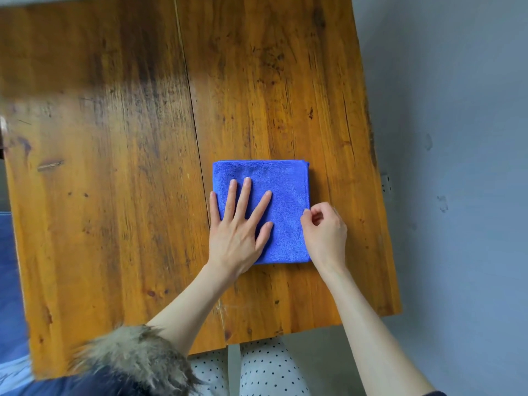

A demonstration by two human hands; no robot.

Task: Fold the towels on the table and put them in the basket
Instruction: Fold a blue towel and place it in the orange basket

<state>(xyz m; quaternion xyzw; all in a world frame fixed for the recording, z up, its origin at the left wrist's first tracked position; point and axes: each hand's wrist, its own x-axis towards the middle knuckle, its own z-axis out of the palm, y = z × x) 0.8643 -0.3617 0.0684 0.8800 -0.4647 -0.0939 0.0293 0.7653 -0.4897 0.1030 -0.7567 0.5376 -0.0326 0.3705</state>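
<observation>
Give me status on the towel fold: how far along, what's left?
Done: the blue towel lies on the wooden table as a compact folded square. In hand: the left hand presses flat on it while the right hand pinches its right edge. Left: getting it into the basket, which is not in view; no other towels show.

Towel (285, 195): solid bright blue, under the left hand (237, 232) and touching the right hand (325, 232).
Table (114, 167): orange-brown wood with dark streaks and specks, around both hands.
Trousers (265, 370): white with small black dots, nearer than the hands.
Fur trim (134, 358): mottled brown and grey, by the left forearm.
Floor (457, 138): grey-blue, right of the right hand.
</observation>
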